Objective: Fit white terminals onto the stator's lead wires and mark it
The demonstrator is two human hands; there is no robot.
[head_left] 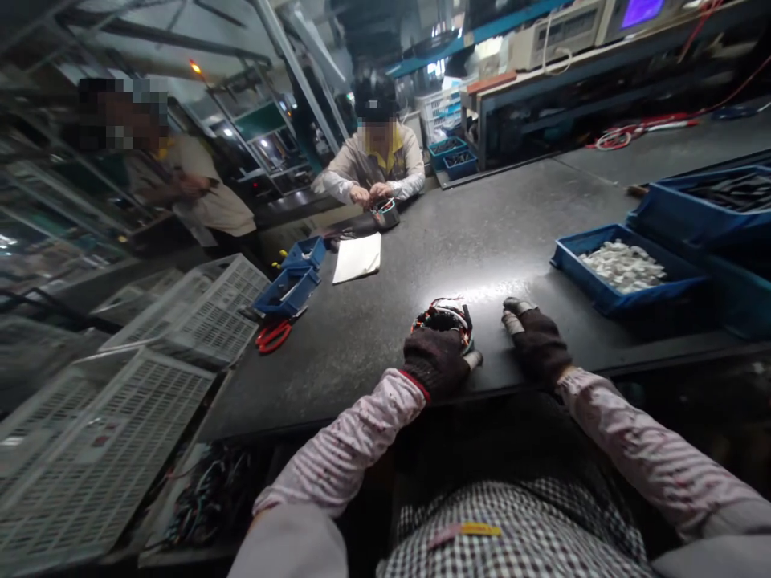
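Observation:
A round stator (442,317), ringed with orange, white and black wires, sits on the dark tabletop near its front edge. Wrapped over the near side of it is my left hand (437,361), in a dark glove with a red cuff edge and a pale cover on the thumb. To the right, apart from the stator, my right hand (536,337) is low over the table, its fingers reaching out with pale wraps on them. Nothing shows between those fingers, though their undersides are hidden.
Blue bins stand at the right, one holding white pieces (626,265). Across the table (482,217) a co-worker (379,160) handles another wired part, near a paper sheet (356,258). At left are small blue bins (287,293), red cord (273,337) and white crates (114,441).

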